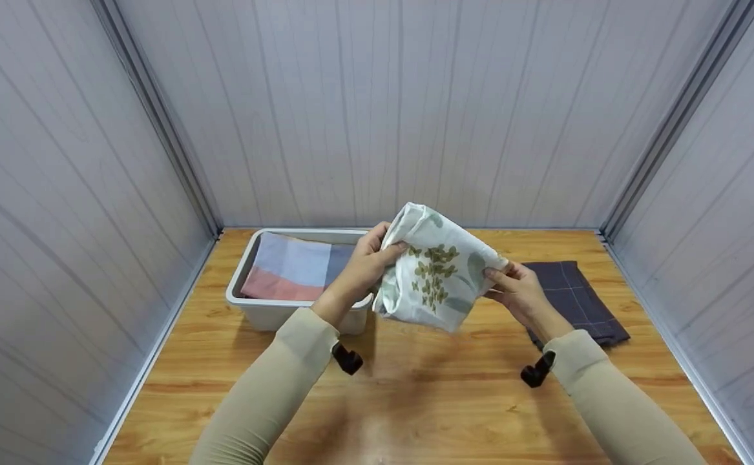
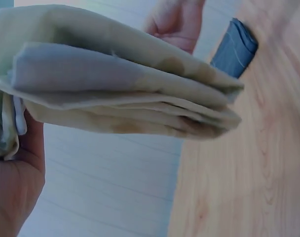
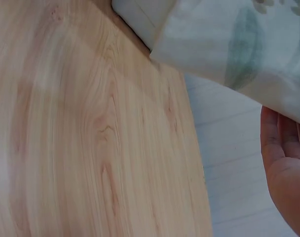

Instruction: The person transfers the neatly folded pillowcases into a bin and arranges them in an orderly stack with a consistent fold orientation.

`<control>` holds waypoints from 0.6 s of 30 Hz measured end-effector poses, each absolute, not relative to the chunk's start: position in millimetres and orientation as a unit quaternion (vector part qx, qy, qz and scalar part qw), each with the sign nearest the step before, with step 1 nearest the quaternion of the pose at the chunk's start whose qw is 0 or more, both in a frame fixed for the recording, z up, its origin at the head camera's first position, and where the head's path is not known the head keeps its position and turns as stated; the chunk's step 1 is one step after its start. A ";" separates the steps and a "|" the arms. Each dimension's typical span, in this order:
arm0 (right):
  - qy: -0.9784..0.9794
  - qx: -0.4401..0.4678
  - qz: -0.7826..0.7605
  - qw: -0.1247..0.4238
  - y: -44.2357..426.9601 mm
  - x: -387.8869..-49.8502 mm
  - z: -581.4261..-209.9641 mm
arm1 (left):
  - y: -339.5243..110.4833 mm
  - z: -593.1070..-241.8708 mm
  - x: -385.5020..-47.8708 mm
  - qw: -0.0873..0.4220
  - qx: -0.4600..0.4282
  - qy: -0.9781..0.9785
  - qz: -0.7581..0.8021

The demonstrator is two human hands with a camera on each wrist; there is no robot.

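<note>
A folded white cloth (image 1: 438,271) with green leaves and olive flowers is held up, tilted, above the table. My left hand (image 1: 367,261) grips its left edge, thumb on the front face. At its right corner, my right hand (image 1: 515,287) pinches the fabric. Several stacked layers of the cloth (image 2: 115,79) show edge-on in the left wrist view, with part of my left hand (image 2: 17,182) at the left. In the right wrist view the cloth (image 3: 209,44) hangs over the fingers of my right hand (image 3: 288,168), whose fingertips are hidden behind it.
A pale grey bin (image 1: 273,316) stands at the back left, holding a folded cloth (image 1: 293,265) in blue, navy and coral. On the right of the wooden table (image 1: 441,400) lies a dark folded cloth (image 1: 577,303) with thin light lines. Panel walls enclose the back and sides.
</note>
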State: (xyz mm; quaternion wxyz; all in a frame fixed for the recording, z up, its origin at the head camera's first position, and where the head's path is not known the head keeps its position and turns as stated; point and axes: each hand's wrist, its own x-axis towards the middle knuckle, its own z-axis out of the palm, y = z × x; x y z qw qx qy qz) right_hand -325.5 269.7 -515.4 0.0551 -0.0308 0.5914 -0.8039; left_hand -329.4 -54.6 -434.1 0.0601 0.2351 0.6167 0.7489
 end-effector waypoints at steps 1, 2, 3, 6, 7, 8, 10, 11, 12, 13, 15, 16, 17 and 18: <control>0.589 -0.039 -0.805 0.059 267.6 -325.8 -516.2 | -54.6 -432.2 -329.5 0.061 0.236 0.613 0.751; 0.585 -0.042 -0.808 0.060 265.0 -325.9 -517.2 | -54.5 -430.5 -329.8 0.063 0.236 0.609 0.755; 0.582 -0.049 -0.809 0.065 262.6 -326.0 -518.5 | -54.5 -428.8 -329.8 0.064 0.237 0.605 0.757; 0.572 -0.065 -0.814 0.080 254.4 -325.8 -523.8 | -54.8 -424.2 -329.6 0.066 0.240 0.594 0.765; 0.571 -0.070 -0.814 0.083 251.6 -325.6 -525.4 | -54.9 -422.7 -329.4 0.069 0.241 0.589 0.768; 0.571 -0.073 -0.813 0.088 248.7 -325.3 -527.0 | -55.0 -421.4 -329.5 0.071 0.241 0.584 0.772; 0.574 -0.083 -0.809 0.098 243.4 -325.0 -529.8 | -55.4 -418.9 -329.3 0.073 0.243 0.578 0.776; 0.576 -0.087 -0.806 0.103 241.1 -324.6 -530.7 | -55.6 -417.7 -329.2 0.073 0.243 0.574 0.778; 0.578 -0.092 -0.804 0.107 238.9 -324.2 -531.4 | -56.0 -416.8 -329.4 0.073 0.242 0.571 0.781; 0.580 -0.093 -0.802 0.111 236.8 -323.8 -532.0 | -56.5 -416.1 -329.6 0.072 0.243 0.569 0.782; 0.582 -0.093 -0.799 0.116 232.9 -322.7 -532.2 | -58.2 -415.0 -330.2 0.066 0.244 0.568 0.783; 0.583 -0.091 -0.799 0.116 231.4 -322.3 -531.8 | -59.5 -414.5 -330.5 0.063 0.245 0.567 0.784; 0.584 -0.088 -0.799 0.115 230.2 -322.1 -531.2 | -61.0 -414.1 -331.1 0.059 0.246 0.566 0.785; 0.584 -0.083 -0.800 0.111 229.0 -321.8 -530.2 | -62.8 -413.9 -331.8 0.057 0.246 0.565 0.786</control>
